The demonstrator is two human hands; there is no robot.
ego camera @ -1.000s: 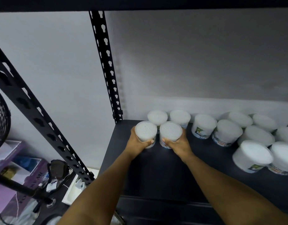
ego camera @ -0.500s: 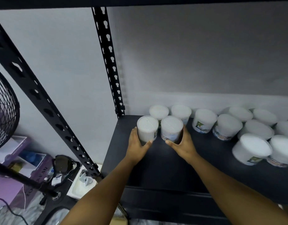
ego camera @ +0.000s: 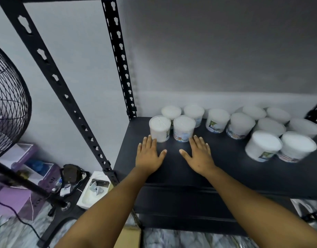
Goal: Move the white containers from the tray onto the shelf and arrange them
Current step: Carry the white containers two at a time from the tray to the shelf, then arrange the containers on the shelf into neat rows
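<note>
Two white containers stand side by side at the left of the black shelf [ego camera: 216, 169]: the left container [ego camera: 159, 128] and the right container [ego camera: 184, 128]. Two more white containers [ego camera: 171, 111] stand just behind them. My left hand [ego camera: 149, 154] lies flat with straight fingers, its fingertips at the base of the left container. Just in front of the right container, my right hand [ego camera: 198, 153] is spread flat, fingertips near its base. Neither hand holds anything. Several other white containers [ego camera: 263, 145] sit to the right on the shelf. The tray is out of view.
Black slotted shelf posts [ego camera: 120, 58] rise at the left, with a grey wall behind. A black fan [ego camera: 9, 111] stands at the far left. Purple boxes [ego camera: 20, 176] and small clutter lie on the floor below. Bare shelf surface lies in front of the containers.
Both hands have let go of the two front containers and drawn back toward me, opening flat. The containers stay where they were set on the shelf.
</note>
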